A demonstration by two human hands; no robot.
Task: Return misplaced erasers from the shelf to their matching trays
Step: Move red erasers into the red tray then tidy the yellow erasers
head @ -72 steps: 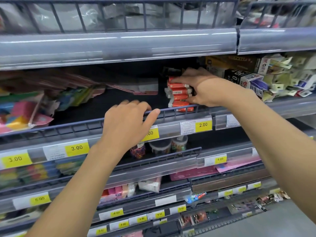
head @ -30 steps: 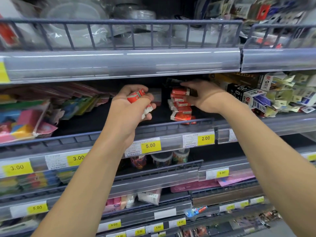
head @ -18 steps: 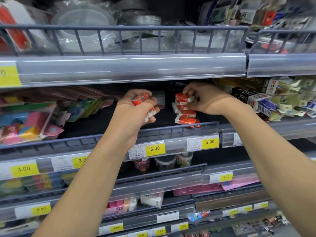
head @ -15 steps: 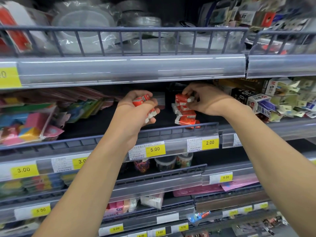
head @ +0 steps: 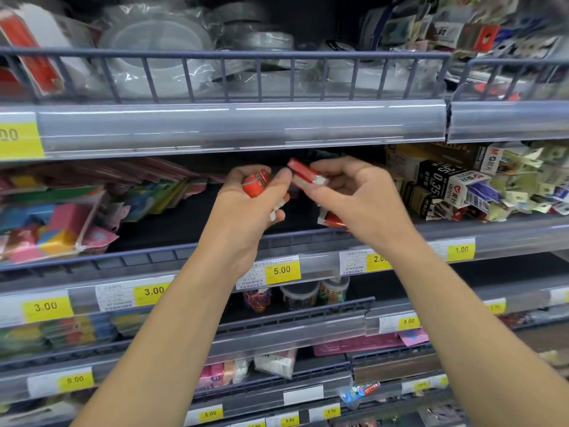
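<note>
Both hands are raised before the middle shelf. The left hand holds erasers; at its 3 o'clock, close by, the right hand pinches another eraser. More erasers lie on the shelf behind the right hand. Boxes sit at 3 o'clock, packets at 9 o'clock.

We see clear plates on the top shelf, colourful packs at left, yellow price tags, small tubs below.
</note>
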